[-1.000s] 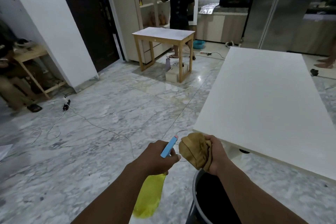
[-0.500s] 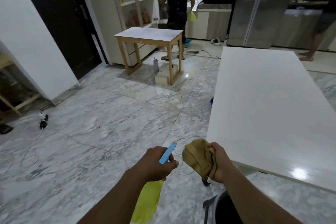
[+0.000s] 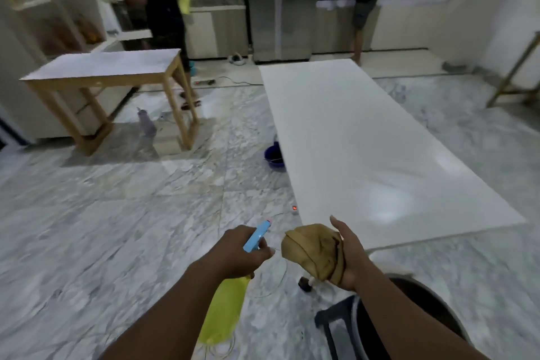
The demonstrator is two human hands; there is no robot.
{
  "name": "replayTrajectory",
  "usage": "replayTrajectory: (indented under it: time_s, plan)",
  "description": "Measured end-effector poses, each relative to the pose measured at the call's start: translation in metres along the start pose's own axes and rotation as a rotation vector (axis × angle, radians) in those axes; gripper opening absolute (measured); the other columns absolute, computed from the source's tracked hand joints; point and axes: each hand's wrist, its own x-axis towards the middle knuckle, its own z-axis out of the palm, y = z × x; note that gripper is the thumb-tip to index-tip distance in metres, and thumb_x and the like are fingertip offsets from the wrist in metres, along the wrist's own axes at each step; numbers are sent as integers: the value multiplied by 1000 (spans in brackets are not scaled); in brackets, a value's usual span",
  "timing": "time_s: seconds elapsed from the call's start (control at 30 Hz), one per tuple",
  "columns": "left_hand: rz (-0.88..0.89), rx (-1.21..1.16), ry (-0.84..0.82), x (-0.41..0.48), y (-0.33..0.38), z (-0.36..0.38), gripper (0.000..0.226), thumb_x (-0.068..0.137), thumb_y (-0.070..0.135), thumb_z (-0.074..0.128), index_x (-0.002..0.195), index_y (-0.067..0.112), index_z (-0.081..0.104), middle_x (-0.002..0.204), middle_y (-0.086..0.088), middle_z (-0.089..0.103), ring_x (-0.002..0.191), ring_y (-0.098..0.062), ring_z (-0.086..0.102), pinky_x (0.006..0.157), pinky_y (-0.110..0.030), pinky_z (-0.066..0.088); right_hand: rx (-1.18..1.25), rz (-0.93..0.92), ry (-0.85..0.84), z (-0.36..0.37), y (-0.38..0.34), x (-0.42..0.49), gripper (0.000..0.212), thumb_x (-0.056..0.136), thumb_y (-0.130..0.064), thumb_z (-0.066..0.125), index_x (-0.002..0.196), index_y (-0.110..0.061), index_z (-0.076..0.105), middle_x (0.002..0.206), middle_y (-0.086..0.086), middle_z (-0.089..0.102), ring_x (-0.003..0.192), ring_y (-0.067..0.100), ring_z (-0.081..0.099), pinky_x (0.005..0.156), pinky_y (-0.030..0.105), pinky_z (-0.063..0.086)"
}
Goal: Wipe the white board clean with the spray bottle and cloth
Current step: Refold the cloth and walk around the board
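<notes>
Both hands full, left hand point(image 3: 233, 248) gripping the spray bottle point(image 3: 225, 313), right hand point(image 3: 352, 254) clutching the bunched cloth point(image 3: 314, 251); white board point(image 3: 365, 140) just ahead-right, seemingly not yet sprayed or wiped.

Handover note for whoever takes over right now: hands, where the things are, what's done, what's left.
Left hand: grips the spray bottle at its blue head, nozzle pointing forward.
Right hand: holds the bunched cloth, thumb raised.
White board: lies flat, ahead and to the right. Both hands are short of its near edge and neither touches it.
Done: both tools are in hand. No spray or wipe marks show on the board.
Left: spray the board, then wipe its whole surface with the cloth.
</notes>
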Motion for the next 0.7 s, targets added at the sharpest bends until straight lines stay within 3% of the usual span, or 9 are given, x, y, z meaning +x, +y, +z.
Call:
replayTrajectory:
  time_s: [0.2, 0.3, 0.37, 0.5, 0.63, 0.7]
  plan:
    - [207, 179, -299, 65, 42, 15, 29, 90, 40, 72, 70, 23, 60, 66, 6, 65, 48, -4, 63, 48, -13, 44, 218, -176, 159, -16, -13, -12, 52, 93, -36, 44, 111, 4, 72, 107, 24, 73, 85, 34, 73, 74, 39, 60]
    - [337, 273, -384, 95, 73, 39, 32, 90, 37, 69, 72, 12, 61, 65, 3, 59, 55, -10, 55, 57, -23, 44, 342, -272, 193, -36, -31, -17, 55, 94, -33, 38, 94, 5, 77, 95, 24, 74, 77, 33, 74, 65, 38, 61]
    - [411, 328, -408, 111, 92, 55, 33, 90, 29, 66, 75, 0, 59, 67, -3, 56, 60, -15, 50, 62, -32, 42, 389, -338, 240, -51, -41, -18, 54, 94, -34, 39, 95, 4, 77, 99, 24, 73, 82, 33, 74, 70, 38, 61]
    - [483, 366, -434, 156, 124, 75, 34, 90, 30, 65, 74, 0, 60, 65, -5, 58, 55, -15, 54, 61, -38, 48, 462, -401, 372, -89, -64, 3, 51, 94, -35, 43, 111, 3, 72, 112, 23, 71, 94, 34, 71, 85, 40, 57]
    - [513, 338, -504, 218, 154, 83, 27, 93, 31, 67, 73, 14, 61, 66, 1, 66, 52, -13, 67, 51, -13, 46, 494, -428, 488, -135, -104, 39, 45, 99, -34, 43, 108, 0, 71, 106, 19, 74, 91, 32, 71, 79, 37, 58]
    - [508, 319, -541, 256, 173, 89, 28, 93, 33, 69, 80, 8, 65, 74, -8, 73, 55, -16, 74, 58, -23, 58, 487, -441, 511, -163, -129, 52, 31, 94, -30, 58, 90, -2, 72, 88, 17, 74, 80, 29, 67, 69, 33, 58]
